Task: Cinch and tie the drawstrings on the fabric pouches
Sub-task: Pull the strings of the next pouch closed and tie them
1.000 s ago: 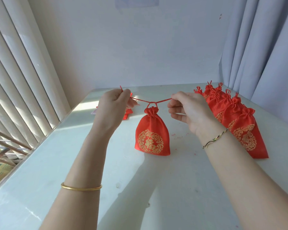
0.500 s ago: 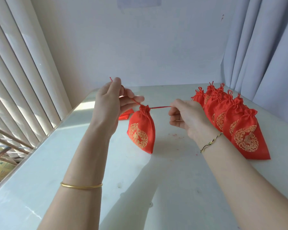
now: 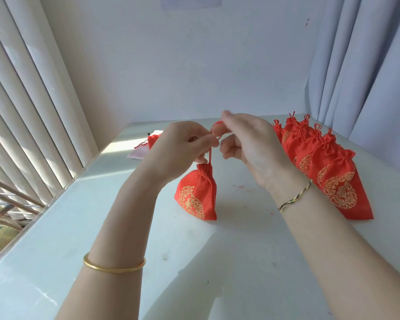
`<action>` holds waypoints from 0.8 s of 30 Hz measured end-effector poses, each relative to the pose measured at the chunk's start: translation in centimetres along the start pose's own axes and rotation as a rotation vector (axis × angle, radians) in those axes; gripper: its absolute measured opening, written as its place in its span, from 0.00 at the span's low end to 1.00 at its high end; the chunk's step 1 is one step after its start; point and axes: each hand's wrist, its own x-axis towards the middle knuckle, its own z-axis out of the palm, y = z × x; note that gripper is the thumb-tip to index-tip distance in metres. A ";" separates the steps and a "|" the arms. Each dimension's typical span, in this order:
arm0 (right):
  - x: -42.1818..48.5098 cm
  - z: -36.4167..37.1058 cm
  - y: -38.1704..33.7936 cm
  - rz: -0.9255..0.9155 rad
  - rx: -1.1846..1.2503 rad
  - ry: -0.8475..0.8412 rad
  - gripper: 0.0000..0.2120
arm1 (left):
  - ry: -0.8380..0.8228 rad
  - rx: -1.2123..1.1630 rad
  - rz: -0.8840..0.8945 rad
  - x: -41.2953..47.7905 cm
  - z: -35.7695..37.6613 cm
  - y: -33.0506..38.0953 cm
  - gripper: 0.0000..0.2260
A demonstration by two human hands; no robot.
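Red pouch point(image 3: 198, 195): cinched, hanging by its cord point(image 3: 210, 155) at table point(image 3: 194, 262) centre.
Left hand point(image 3: 178, 151): pinches the cord.
Right hand point(image 3: 247, 144): pinches the cord's top end.
Other pouches point(image 3: 333, 179): rowed at right.

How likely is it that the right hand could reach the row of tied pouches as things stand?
Probably yes: the row of tied pouches lies just beside the right hand, nothing between, though it must first release the drawstring.
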 end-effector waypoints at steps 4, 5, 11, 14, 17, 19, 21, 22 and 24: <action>0.2 -0.2 0.3 0.163 0.221 -0.041 0.08 | -0.011 -0.121 -0.040 0.2 -0.1 -0.3 0.08; 0.2 -0.2 0.6 0.154 0.186 -0.060 0.07 | -0.010 -0.138 -0.040 0.3 -0.1 -0.3 0.09; 0.2 0.0 1.4 0.019 -0.033 -0.041 0.07 | 0.126 -0.156 -0.025 0.6 -0.2 -0.8 0.06; 0.2 0.1 1.8 -0.114 -0.228 -0.015 0.09 | 0.176 -0.188 -0.056 0.7 0.0 -0.8 0.06; 0.1 0.5 2.3 -0.233 -0.329 -0.004 0.11 | 0.221 -0.177 -0.069 0.7 0.1 -0.8 0.05; -0.1 0.7 2.5 -0.301 -0.398 0.022 0.10 | 0.252 -0.150 -0.079 0.9 0.1 -1.1 0.05; -0.3 0.8 2.6 -0.365 -0.467 0.049 0.10 | 0.269 -0.137 -0.090 1.0 0.1 -1.3 0.05; -0.4 1.0 2.6 -0.395 -0.493 0.062 0.09 | 0.272 -0.132 -0.093 1.0 0.1 -1.3 0.06; -0.4 1.1 2.8 -0.449 -0.541 0.087 0.08 | 0.270 -0.122 -0.095 0.9 0.2 -1.3 0.07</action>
